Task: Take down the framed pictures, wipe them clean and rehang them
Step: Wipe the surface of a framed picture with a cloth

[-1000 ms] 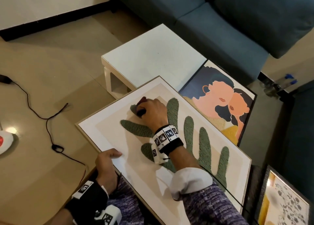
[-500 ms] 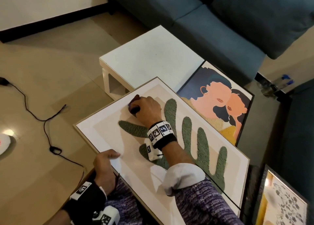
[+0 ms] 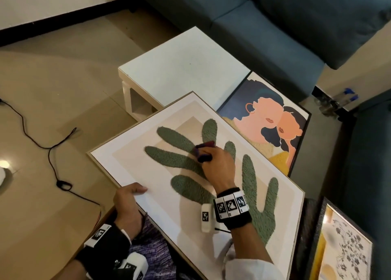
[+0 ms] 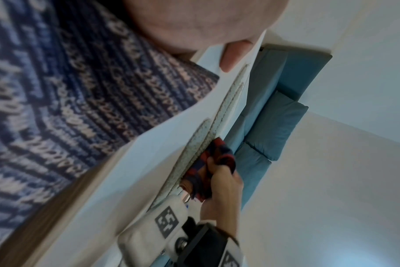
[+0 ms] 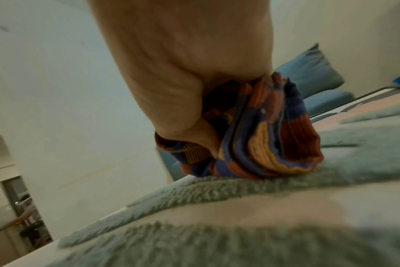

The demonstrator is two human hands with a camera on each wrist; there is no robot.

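Beyond your hands, a white side table (image 3: 184, 68) is standing by the sofa (image 3: 264, 25). Your right hand (image 3: 218, 163) is clutching a striped cloth (image 3: 204, 150) against the leaf picture (image 3: 148, 195), whose near edge your left hand (image 3: 127, 203) is gripping.

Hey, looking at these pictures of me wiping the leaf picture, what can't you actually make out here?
- The left hand fingers: head view, hidden under the leaf picture; only the thumb shows.
- The right hand fingers: head view, curled under around the striped cloth.
- The floral picture: cut off by the head view's bottom edge.
- The doorway items, right wrist view: too blurred to name.
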